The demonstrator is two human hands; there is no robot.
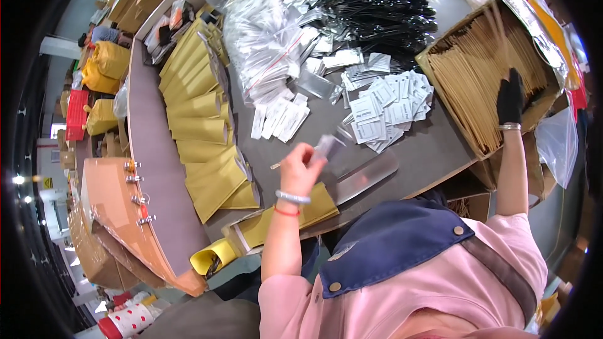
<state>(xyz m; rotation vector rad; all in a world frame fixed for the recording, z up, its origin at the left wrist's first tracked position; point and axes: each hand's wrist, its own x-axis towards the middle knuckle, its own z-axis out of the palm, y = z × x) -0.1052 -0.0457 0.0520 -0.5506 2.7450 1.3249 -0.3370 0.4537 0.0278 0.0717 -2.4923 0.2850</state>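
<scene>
My bare left hand (300, 169), with a grey band and a red string at the wrist, is raised over the middle of the table. Its thumb and fingers pinch a small clear plastic packet (329, 147), blurred by motion. My right hand (510, 99), in a black glove, reaches into a carton (453, 105) packed with upright brown cardboard mailers (474, 81). Its fingers are closed at the edge of one mailer, which blurs above them. Below my left hand lie a yellow-brown mailer (317, 206) and a long clear plastic sleeve (367, 177) at the table's near edge.
Fanned yellow-brown mailers (198, 119) line the left side. Behind lie a clear bag of white packets (260, 37), a heap of black bagged cables (383, 12) and piled white printed cards (389, 107). White slips (281, 118) lie centrally. A yellow roll (212, 257) sits at the near-left edge.
</scene>
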